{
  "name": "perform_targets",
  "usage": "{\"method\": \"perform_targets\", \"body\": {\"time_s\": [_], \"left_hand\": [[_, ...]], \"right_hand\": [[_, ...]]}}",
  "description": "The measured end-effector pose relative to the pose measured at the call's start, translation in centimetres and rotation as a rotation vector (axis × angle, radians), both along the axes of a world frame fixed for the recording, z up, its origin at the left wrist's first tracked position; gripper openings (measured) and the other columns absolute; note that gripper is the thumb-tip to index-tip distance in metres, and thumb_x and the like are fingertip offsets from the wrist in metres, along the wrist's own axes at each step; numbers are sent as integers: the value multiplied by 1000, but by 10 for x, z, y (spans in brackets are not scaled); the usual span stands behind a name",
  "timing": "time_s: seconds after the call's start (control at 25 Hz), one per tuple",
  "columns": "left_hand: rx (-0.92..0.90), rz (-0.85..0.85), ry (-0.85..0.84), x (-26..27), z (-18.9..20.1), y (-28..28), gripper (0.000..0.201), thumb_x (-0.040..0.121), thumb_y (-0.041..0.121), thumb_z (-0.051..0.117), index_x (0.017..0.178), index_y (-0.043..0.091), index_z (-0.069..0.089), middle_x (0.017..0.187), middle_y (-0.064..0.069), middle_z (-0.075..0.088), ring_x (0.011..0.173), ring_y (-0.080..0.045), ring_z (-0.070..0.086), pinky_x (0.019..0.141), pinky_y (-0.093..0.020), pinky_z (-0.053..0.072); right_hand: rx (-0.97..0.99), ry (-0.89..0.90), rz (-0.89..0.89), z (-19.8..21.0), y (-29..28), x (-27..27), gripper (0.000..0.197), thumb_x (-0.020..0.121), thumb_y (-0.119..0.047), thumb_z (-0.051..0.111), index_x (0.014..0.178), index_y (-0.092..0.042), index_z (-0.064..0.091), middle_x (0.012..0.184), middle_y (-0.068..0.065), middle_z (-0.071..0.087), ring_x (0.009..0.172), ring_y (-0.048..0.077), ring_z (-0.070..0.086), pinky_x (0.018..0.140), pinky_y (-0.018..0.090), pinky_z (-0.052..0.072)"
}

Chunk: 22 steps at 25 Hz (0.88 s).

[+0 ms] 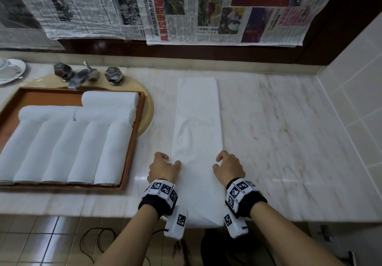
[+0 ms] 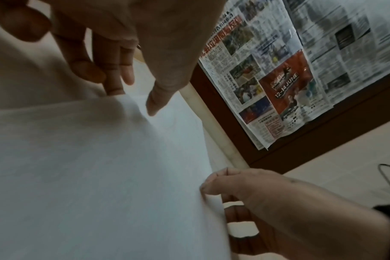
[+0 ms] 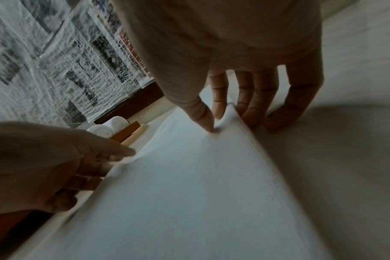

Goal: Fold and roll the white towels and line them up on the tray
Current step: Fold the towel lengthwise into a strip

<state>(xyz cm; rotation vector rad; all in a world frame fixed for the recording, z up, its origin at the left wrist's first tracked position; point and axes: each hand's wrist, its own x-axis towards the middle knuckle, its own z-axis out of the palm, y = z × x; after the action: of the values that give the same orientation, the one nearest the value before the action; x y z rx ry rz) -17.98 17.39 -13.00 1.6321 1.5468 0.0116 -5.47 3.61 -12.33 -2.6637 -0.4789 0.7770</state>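
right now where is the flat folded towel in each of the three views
Head: flat folded towel, a long strip at centre on the counter, right of the tray.
Left wrist: fills the lower left, right hand at its edge.
Right wrist: fills the lower centre, left hand at its edge.
Shared landmark: the newspaper on the wall.

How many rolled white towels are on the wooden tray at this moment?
8. Five rolled towels lie side by side along the near part of the tray. Two lie crosswise behind them, and one at the far right. None seems hidden.
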Motion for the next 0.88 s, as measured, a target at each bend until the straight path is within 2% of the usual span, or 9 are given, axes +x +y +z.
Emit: {"method": "perform_targets", "body": {"time_s": [0.08, 0.2, 0.32, 0.4, 0.52, 0.6, 0.72, 0.8, 0.88], "left_hand": [[30, -16, -36, 13, 2, 10, 30, 77, 30, 69, 100, 25, 49, 83, 9, 61, 89, -24, 61, 92, -44, 48], [30, 79, 29, 24, 5, 20, 29, 76, 21, 66, 100, 23, 50, 91, 1, 59, 86, -26, 56, 94, -43, 46], [9, 26, 43, 41, 9, 29, 35, 75, 30, 70, 101, 24, 47, 89, 4, 56, 85, -24, 54, 91, -39, 45], [32, 58, 21, 52, 11, 39, 32, 77, 26, 67, 102, 23, 49, 94, 2, 62, 85, -24, 53, 93, -40, 44], [40, 100, 64, 65, 11, 48, 30, 79, 23, 66, 103, 21, 49, 92, -1, 55, 84, -26, 49, 93, -38, 42], [51, 52, 63, 75, 11, 53, 33, 79, 31, 68, 104, 22, 47, 88, 2, 56, 84, -25, 49, 92, -38, 41], [69, 79, 21, 92, 10, 67, 30, 79, 24, 65, 105, 21, 49, 98, -4, 63, 84, -26, 51, 93, -41, 44], [97, 59, 87, 99, 10, 69, 35, 80, 22, 63, 112, 20, 48, 111, -7, 61, 96, -28, 53, 96, -42, 41], [297, -117, 160, 107, 7, 61, 52, 89, 31, 58, 135, 17, 38, 140, -11, 45, 128, -30, 39, 104, -46, 30]], "right_hand": [[12, -25, 6, 0, 10, 9, 10, 92, -24, 53, 101, -23, 49, 110, 0, 50, 87, 19, 46, 74, 31, 39], [-3, -21, -6, 1, 24, 26, 11, 91, -15, 50, 97, -24, 48, 111, 0, 53, 86, 20, 46, 73, 31, 40], [2, -20, -26, 3, 37, 40, 6, 91, -21, 51, 95, -23, 48, 108, -1, 54, 86, 21, 47, 73, 31, 40], [18, -35, -20, 3, 45, 48, 5, 93, -21, 51, 97, -23, 49, 109, 0, 53, 85, 20, 47, 73, 30, 39], [10, -24, -37, 1, 55, 61, 9, 92, -15, 49, 96, -23, 49, 111, 0, 54, 86, 20, 45, 72, 30, 37], [9, -26, -48, 0, 62, 69, 7, 92, -21, 50, 100, -22, 51, 111, 0, 54, 88, 21, 45, 72, 31, 37], [17, -38, -42, -2, 74, 82, 11, 94, -20, 49, 104, -22, 51, 117, 1, 52, 98, 23, 51, 74, 32, 38], [-18, -80, -11, -3, 79, 86, 24, 92, -13, 48, 115, -22, 48, 128, 3, 45, 111, 24, 47, 81, 36, 41], [-65, -176, 151, -9, 81, 88, 52, 90, -10, 48, 138, -22, 33, 152, 3, 22, 137, 25, 26, 101, 50, 35]]}}
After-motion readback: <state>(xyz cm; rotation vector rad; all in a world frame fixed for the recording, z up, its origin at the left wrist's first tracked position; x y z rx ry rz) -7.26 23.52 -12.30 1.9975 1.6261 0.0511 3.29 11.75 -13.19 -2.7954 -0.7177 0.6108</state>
